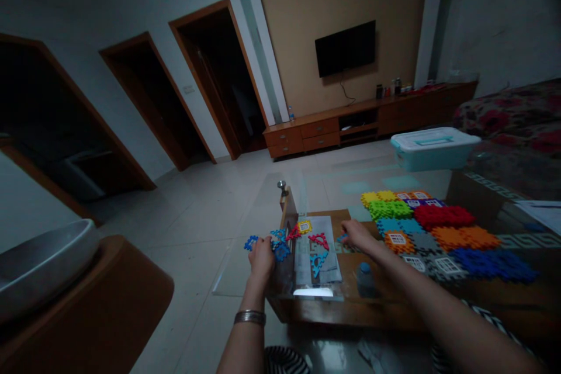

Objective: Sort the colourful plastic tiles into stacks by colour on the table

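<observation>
My left hand [262, 257] is closed on a group of joined blue interlocking foam-like pieces [280, 251] with toothed edges, above the left edge of the glass table. My right hand [358, 236] pinches a small blue piece [342, 238], mostly hidden by the fingers. Between the hands, a red toothed piece [325, 239] and a light blue triangular frame [316, 266] lie over a paper sheet [331, 273]. Close to my left hand are a yellow piece [304, 226] and another red piece [293, 234].
Stacks of coloured toothed pieces [442, 216] cover the table's right side. Behind them stands a teal box [432, 158] with a white lid. A blue-capped bottle [365, 283] shows near the front edge. At lower left is a round basin [48, 263].
</observation>
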`<state>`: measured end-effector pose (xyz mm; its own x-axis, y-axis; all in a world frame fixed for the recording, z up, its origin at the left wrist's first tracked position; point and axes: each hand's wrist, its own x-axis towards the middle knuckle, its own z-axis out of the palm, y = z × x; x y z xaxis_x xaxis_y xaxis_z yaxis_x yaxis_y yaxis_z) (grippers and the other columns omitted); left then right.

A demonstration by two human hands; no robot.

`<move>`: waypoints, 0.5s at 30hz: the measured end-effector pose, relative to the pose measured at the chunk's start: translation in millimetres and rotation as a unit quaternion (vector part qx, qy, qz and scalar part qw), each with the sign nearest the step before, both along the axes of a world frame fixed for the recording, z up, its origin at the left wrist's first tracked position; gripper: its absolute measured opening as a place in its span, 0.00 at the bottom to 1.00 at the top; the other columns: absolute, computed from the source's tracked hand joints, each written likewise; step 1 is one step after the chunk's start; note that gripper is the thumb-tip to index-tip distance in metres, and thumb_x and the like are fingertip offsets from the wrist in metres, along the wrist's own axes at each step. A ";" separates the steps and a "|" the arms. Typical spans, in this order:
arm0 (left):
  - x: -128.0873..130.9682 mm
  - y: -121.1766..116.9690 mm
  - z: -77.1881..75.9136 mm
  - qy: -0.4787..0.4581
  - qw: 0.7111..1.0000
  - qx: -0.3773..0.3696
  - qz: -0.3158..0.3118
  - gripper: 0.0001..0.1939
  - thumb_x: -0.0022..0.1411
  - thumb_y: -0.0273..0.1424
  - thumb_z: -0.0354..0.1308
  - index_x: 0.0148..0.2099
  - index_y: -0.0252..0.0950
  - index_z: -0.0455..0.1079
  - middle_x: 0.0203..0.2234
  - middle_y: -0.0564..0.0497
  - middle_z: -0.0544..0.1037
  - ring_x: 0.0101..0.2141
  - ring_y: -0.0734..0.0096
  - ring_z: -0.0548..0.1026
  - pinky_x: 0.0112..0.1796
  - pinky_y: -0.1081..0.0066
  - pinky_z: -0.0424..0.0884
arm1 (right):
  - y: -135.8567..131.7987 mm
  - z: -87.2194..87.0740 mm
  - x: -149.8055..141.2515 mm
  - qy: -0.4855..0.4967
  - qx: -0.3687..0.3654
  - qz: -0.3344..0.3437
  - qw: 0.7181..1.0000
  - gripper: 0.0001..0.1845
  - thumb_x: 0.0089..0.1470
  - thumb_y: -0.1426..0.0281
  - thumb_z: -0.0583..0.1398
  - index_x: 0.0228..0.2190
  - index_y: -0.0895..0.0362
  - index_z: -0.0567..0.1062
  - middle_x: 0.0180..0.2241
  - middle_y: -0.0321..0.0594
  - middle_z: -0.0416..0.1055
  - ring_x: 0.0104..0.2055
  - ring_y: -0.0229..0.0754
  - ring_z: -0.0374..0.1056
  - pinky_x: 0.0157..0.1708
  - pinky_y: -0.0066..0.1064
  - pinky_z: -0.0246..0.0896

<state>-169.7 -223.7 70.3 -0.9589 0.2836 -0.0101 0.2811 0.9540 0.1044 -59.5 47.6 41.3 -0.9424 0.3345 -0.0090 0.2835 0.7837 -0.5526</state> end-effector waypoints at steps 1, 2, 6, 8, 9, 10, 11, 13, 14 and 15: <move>-3.0 -4.2 -1.4 -0.009 1.000 -0.005 -0.005 0.27 0.61 0.19 0.46 0.59 0.39 0.67 0.55 0.41 0.73 0.54 0.58 0.70 0.48 0.64 0.66 | -0.9 2.1 -1.4 0.014 -0.007 0.005 1.000 0.04 0.45 0.76 0.65 0.28 0.59 0.77 0.33 0.44 0.78 0.37 0.44 0.72 0.34 0.28 0.60; -5.6 -6.7 -2.2 -0.017 1.000 -0.008 -0.014 0.27 0.60 0.19 0.47 0.59 0.42 0.67 0.56 0.43 0.72 0.55 0.60 0.69 0.48 0.66 0.65 | -2.5 4.5 -3.0 0.030 -0.021 0.019 0.999 0.04 0.48 0.76 0.63 0.30 0.59 0.78 0.35 0.44 0.78 0.39 0.44 0.72 0.36 0.28 0.61; -13.7 -6.7 -0.4 -0.043 0.998 -0.028 -0.028 0.25 0.61 0.19 0.47 0.56 0.43 0.71 0.55 0.45 0.73 0.55 0.62 0.69 0.47 0.69 0.65 | -22.5 9.6 -11.1 0.089 -0.116 0.157 0.977 0.09 0.48 0.77 0.62 0.34 0.58 0.80 0.37 0.42 0.79 0.39 0.43 0.73 0.39 0.30 0.64; -16.9 -5.3 1.3 -0.055 0.997 -0.042 -0.022 0.22 0.60 0.20 0.49 0.54 0.40 0.72 0.52 0.42 0.74 0.53 0.61 0.71 0.45 0.69 0.65 | -40.1 6.9 -15.4 0.086 -0.148 0.215 0.961 0.13 0.45 0.78 0.64 0.35 0.56 0.81 0.35 0.38 0.79 0.37 0.42 0.73 0.38 0.30 0.64; -18.3 -5.1 1.8 -0.061 0.997 -0.048 -0.019 0.21 0.60 0.21 0.50 0.53 0.39 0.72 0.51 0.41 0.74 0.52 0.61 0.72 0.44 0.70 0.65 | -49.3 4.5 -17.6 0.077 -0.154 0.235 0.957 0.15 0.44 0.79 0.64 0.36 0.55 0.81 0.34 0.37 0.79 0.37 0.42 0.73 0.38 0.29 0.65; -19.5 -5.3 2.1 -0.067 0.996 -0.054 -0.017 0.20 0.59 0.21 0.52 0.52 0.37 0.72 0.49 0.40 0.75 0.50 0.62 0.73 0.43 0.71 0.65 | -58.0 1.9 -19.8 0.067 -0.156 0.250 0.953 0.16 0.43 0.79 0.65 0.37 0.55 0.81 0.34 0.36 0.79 0.36 0.41 0.73 0.38 0.29 0.65; -20.4 -5.8 2.1 -0.072 0.995 -0.060 -0.016 0.19 0.58 0.22 0.54 0.51 0.36 0.72 0.48 0.40 0.76 0.49 0.63 0.74 0.42 0.72 0.65 | -65.5 -0.5 -21.7 0.059 -0.153 0.261 0.951 0.17 0.43 0.80 0.66 0.37 0.55 0.81 0.34 0.36 0.79 0.37 0.40 0.73 0.39 0.29 0.65; -21.5 -7.8 1.6 -0.079 0.995 -0.067 -0.012 0.18 0.55 0.22 0.57 0.50 0.35 0.72 0.45 0.41 0.77 0.47 0.64 0.75 0.40 0.74 0.64 | -75.4 -3.8 -24.2 0.049 -0.134 0.275 0.951 0.19 0.43 0.80 0.67 0.38 0.54 0.81 0.37 0.38 0.79 0.40 0.42 0.73 0.42 0.30 0.65; -21.6 -9.0 1.3 -0.081 0.994 -0.069 -0.010 0.18 0.54 0.23 0.58 0.49 0.35 0.72 0.44 0.42 0.78 0.46 0.64 0.75 0.39 0.74 0.64 | -77.6 -4.3 -24.5 0.051 -0.121 0.279 0.951 0.19 0.43 0.80 0.67 0.39 0.54 0.81 0.39 0.39 0.79 0.42 0.43 0.72 0.44 0.31 0.65; -21.6 -10.3 1.0 -0.081 0.994 -0.069 -0.007 0.19 0.53 0.23 0.59 0.49 0.35 0.72 0.43 0.43 0.78 0.45 0.64 0.75 0.38 0.74 0.64 | -78.2 -4.0 -24.1 0.056 -0.107 0.281 0.952 0.19 0.43 0.80 0.68 0.40 0.54 0.81 0.41 0.40 0.79 0.44 0.45 0.72 0.46 0.33 0.64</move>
<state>-191.3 -233.9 71.3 -0.9373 0.2831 -0.2031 0.2855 0.9582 0.0181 -83.7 -30.6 37.3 -0.9710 -0.2208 0.0915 -0.2180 0.6608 -0.7183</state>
